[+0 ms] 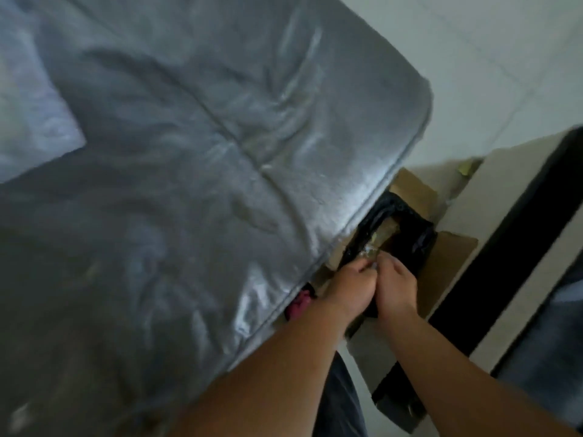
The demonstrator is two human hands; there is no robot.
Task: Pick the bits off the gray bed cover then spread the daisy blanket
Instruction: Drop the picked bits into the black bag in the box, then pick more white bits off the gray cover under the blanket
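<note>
The gray bed cover (189, 184) fills the left and middle of the view, wrinkled and shiny near its right edge. Both hands are off the bed, together over a cardboard box lined with a black bag (410, 234). My left hand (350, 285) and my right hand (394, 285) touch at the fingertips, pinching small pale bits (373, 263) between them above the bag's opening. The frame is blurred, so which hand grips the bits is unclear. The daisy blanket is not in sight.
A pale pillow (31, 121) lies at the bed's far left. The cardboard box (448, 263) stands between the bed and a white cabinet with a black stripe (504, 247). Something pink (299, 302) shows under the bed edge. Light floor tiles (473, 58) lie beyond.
</note>
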